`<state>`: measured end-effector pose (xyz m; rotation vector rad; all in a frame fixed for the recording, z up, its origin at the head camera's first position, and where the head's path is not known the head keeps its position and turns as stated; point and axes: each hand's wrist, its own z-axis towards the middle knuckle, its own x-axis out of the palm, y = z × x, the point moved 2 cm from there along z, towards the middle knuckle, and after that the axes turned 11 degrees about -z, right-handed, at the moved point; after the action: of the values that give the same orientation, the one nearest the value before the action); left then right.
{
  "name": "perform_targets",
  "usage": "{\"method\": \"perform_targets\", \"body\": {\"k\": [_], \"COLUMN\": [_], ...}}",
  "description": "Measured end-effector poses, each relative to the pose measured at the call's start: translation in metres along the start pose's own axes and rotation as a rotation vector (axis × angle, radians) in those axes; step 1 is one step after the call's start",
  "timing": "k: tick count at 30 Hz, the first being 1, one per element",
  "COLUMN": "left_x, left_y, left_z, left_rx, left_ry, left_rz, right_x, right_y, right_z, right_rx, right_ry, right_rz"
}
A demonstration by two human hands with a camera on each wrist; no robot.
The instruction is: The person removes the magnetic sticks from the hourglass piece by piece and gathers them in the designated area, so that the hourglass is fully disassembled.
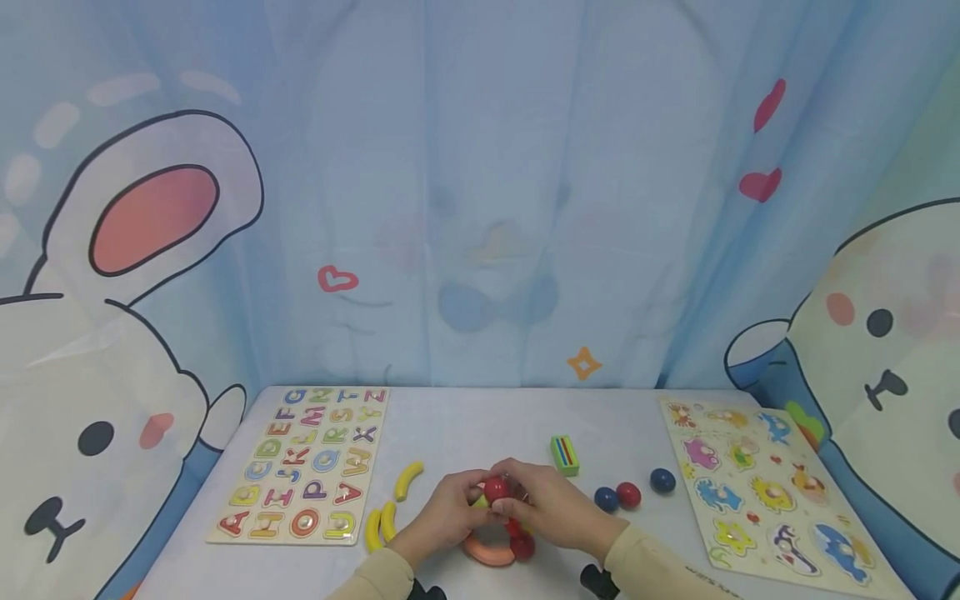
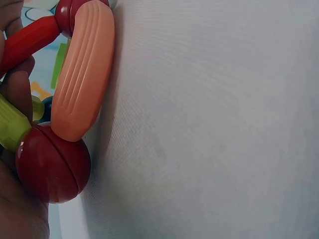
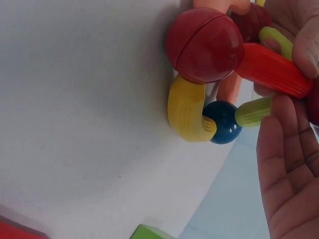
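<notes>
A small frame of magnetic balls and sticks stands on the white table between both hands. At its base lie an orange curved stick (image 1: 489, 552), red balls (image 2: 53, 163), a yellow curved stick (image 3: 184, 109) and a blue ball (image 3: 224, 122). A red stick (image 3: 271, 69) and yellow-green sticks (image 3: 254, 112) slope up to a red top ball (image 1: 496, 489). My left hand (image 1: 448, 510) pinches a yellow-green stick just beside that ball. From the other side my right hand (image 1: 558, 510) holds the top ball between thumb and fingers.
An alphabet puzzle board (image 1: 300, 467) lies to the left, an animal puzzle board (image 1: 772, 492) to the right. Near the left hand are several yellow curved sticks (image 1: 408, 481). Blue balls (image 1: 663, 481), a red ball (image 1: 628, 495) and a green striped block (image 1: 565, 456) sit beyond the right hand.
</notes>
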<state>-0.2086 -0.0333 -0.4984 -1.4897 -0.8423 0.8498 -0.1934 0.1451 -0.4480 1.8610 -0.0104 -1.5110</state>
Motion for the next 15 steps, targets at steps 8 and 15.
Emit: {"method": "perform_targets", "body": {"k": [8, 15], "left_x": [-0.001, -0.001], "left_y": [0.001, -0.001], "left_z": [0.001, 0.0], "left_rx": [-0.002, -0.019], "left_ry": [0.0, 0.003], "left_rz": [0.014, -0.013], "right_x": [-0.005, -0.024], "right_y": [-0.007, -0.029], "right_z": [-0.004, -0.028], "right_rx": [0.117, 0.154], "right_ry": [-0.009, -0.115], "right_rz": [0.152, 0.395]}}
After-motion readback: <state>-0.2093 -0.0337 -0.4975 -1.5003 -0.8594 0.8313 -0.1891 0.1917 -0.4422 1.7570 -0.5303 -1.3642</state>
